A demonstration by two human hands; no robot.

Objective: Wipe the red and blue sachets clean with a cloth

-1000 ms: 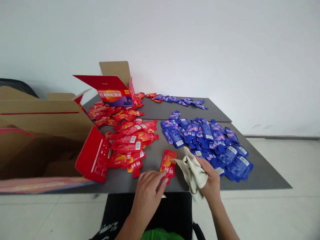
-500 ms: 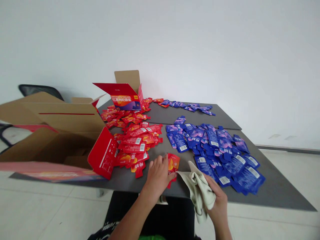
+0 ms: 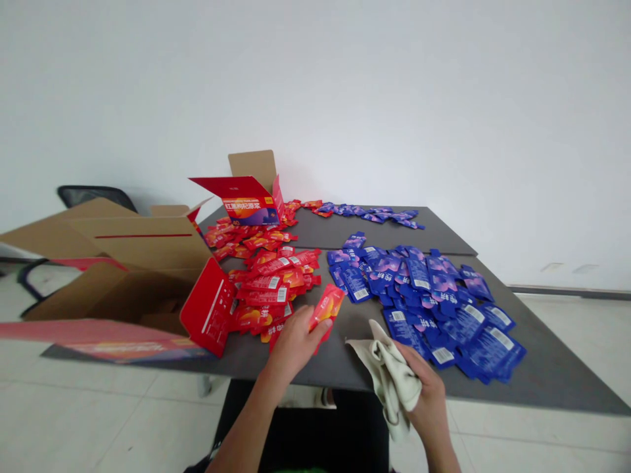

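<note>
Pinched between the thumb and fingers of my left hand [image 3: 294,341] is a red sachet [image 3: 329,306], tilted up over the front part of the table. My right hand [image 3: 428,389] is closed around a crumpled pale cloth [image 3: 390,373], which hangs down past the table's front edge. Left of the held sachet lies a pile of red sachets [image 3: 269,282]. Beyond and to the right of the cloth spreads a heap of blue sachets [image 3: 419,282], some showing barcodes.
A large open carton [image 3: 197,309] stands at the table's left, flaps spread. Farther back is a smaller open red box [image 3: 251,203] among red sachets. A row of blue sachets [image 3: 379,213] lies along the back of the grey table [image 3: 315,230]. A chair [image 3: 98,196] stands behind the carton.
My left hand has lifted the red sachet off the table and moved slightly left with it. The right hand still holds the cloth in nearly the same place. The view has shifted slightly.
</note>
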